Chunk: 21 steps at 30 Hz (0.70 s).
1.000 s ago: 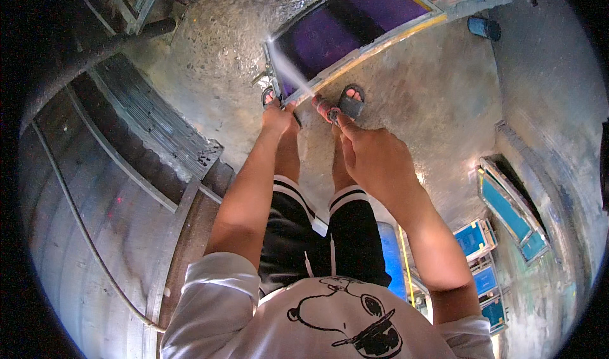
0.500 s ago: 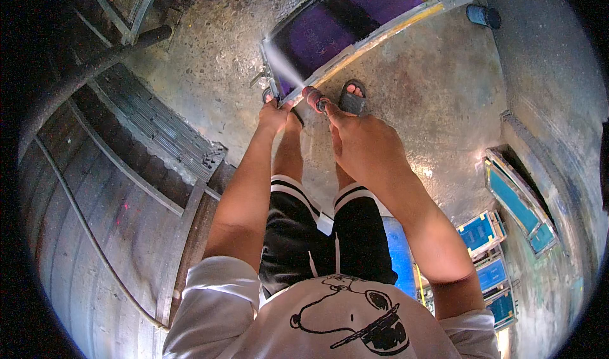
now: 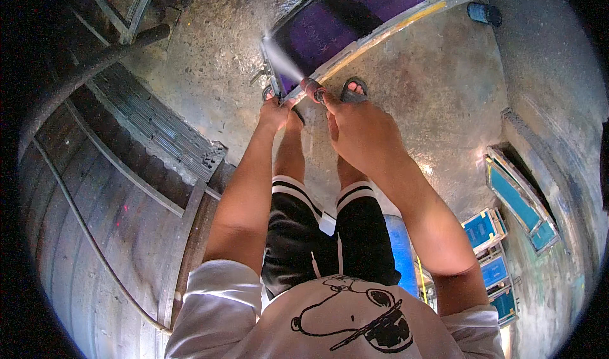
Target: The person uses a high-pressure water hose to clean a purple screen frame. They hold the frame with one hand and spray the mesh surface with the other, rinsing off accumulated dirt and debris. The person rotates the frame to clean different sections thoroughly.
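My left hand [image 3: 274, 113] is closed around the front part of a spray gun [image 3: 279, 87] that sends a white jet of water [image 3: 274, 53] onto a large wooden-framed screen with purple mesh [image 3: 355, 13]. The screen lies tilted on the wet concrete floor [image 3: 438, 86] in front of my sandalled feet [image 3: 353, 91]. Just to the right, my right hand [image 3: 356, 130] grips the gun's reddish rear handle [image 3: 314, 92]. Both forearms stretch forward over my black shorts.
Corrugated metal sheets [image 3: 152, 124] and a dark pipe [image 3: 95, 64] lie at the left. Several blue-meshed frames [image 3: 507, 200] lean along the right wall. A blue barrel [image 3: 399, 251] stands by my right leg. A small dark bucket [image 3: 485, 13] sits at the top right.
Both hands stay on the spray gun and the jet keeps hitting the screen's near left corner. My hands have shifted slightly along the frame edge.
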Motion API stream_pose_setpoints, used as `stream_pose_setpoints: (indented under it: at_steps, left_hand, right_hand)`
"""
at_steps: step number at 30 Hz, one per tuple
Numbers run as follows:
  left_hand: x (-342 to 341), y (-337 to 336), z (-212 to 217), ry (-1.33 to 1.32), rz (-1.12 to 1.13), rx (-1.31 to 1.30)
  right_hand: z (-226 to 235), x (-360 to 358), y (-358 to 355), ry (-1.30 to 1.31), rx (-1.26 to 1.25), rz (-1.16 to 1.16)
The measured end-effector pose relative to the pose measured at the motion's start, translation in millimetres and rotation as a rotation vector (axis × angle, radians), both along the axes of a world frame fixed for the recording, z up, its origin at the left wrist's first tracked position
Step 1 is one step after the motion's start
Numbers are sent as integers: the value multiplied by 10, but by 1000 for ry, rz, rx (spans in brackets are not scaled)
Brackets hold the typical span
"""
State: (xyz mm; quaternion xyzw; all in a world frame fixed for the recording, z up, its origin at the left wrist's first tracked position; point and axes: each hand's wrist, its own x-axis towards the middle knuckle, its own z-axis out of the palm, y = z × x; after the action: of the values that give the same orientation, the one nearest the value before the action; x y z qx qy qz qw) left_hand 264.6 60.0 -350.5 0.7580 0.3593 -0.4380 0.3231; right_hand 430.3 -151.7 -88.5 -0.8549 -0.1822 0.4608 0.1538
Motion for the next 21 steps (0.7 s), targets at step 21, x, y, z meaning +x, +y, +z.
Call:
stream_pose_setpoints:
  at_steps: [21]
  left_hand:
    - [-68,-45,-123,-53,-34,10]
  right_hand:
    - [778,100,208,-1,-122,47]
